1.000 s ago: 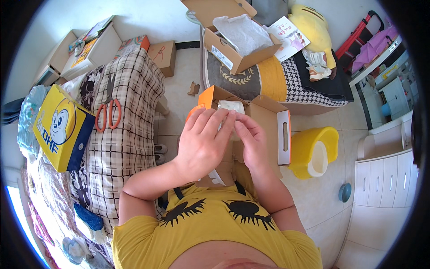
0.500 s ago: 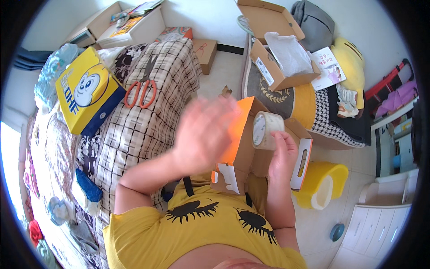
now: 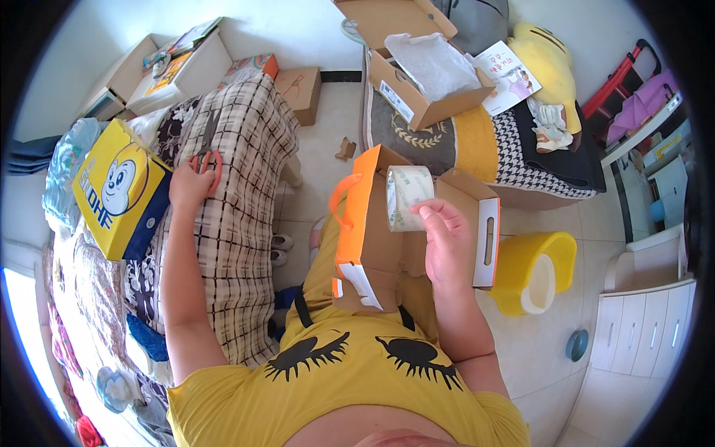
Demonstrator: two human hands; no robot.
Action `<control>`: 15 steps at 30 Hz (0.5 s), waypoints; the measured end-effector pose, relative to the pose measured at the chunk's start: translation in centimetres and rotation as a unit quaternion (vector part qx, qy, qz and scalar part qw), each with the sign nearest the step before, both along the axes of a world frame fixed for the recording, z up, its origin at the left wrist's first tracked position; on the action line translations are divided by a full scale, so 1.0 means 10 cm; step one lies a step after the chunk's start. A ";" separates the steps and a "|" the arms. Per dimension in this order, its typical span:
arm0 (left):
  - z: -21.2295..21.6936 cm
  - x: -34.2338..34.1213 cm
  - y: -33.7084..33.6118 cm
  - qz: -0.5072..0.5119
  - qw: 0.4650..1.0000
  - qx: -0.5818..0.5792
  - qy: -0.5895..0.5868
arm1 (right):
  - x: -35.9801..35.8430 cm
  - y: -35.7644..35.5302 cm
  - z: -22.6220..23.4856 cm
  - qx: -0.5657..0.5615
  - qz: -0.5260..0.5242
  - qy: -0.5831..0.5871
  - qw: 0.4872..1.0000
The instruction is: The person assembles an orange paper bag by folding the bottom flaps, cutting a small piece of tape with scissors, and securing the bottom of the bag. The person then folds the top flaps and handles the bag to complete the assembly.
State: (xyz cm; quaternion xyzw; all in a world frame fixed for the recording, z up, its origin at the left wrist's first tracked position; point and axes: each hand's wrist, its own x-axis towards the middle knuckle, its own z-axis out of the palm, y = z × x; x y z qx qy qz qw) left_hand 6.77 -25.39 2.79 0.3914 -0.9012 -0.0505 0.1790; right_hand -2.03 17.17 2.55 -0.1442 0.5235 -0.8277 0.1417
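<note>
My left hand (image 3: 189, 185) reaches out over the checkered bedspread, its fingers closed on one handle of the scissors (image 3: 217, 170). These have orange-red handles, and their dark blades point away from me. My right hand (image 3: 448, 242) pinches the lower edge of a wide roll of clear packing tape (image 3: 410, 195) between thumb and fingers. The roll is held up over an open orange cardboard box (image 3: 363, 205) on my lap. This box shows bare brown card inside, with an orange strap on its left side and a slotted flap at the right.
A yellow and blue box (image 3: 119, 197) stands on the bed beside my left hand. Ahead, an open shoebox with white paper (image 3: 432, 67) lies on a bench near a yellow plush toy (image 3: 547, 63). A yellow potty (image 3: 525, 272) stands on the floor at the right.
My left hand has moved from beside the orange box leftward to the scissors and taken hold of a handle. My right hand still holds the tape roll. The view has shifted.
</note>
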 end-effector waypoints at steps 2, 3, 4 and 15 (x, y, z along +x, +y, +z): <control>-0.05 0.02 0.02 0.006 0.996 0.000 0.091 | 0.03 0.04 0.04 -0.004 0.003 0.004 1.000; -0.08 0.02 0.09 -0.044 0.982 -0.050 0.177 | 0.04 0.05 0.05 0.002 0.002 0.005 1.000; -0.06 0.01 0.14 -0.073 0.977 -0.028 0.196 | 0.04 0.06 0.05 0.008 0.002 0.006 1.000; 0.55 0.02 1.66 -0.480 0.877 -0.022 0.002 | 0.13 0.10 0.06 -0.007 -0.024 0.017 1.000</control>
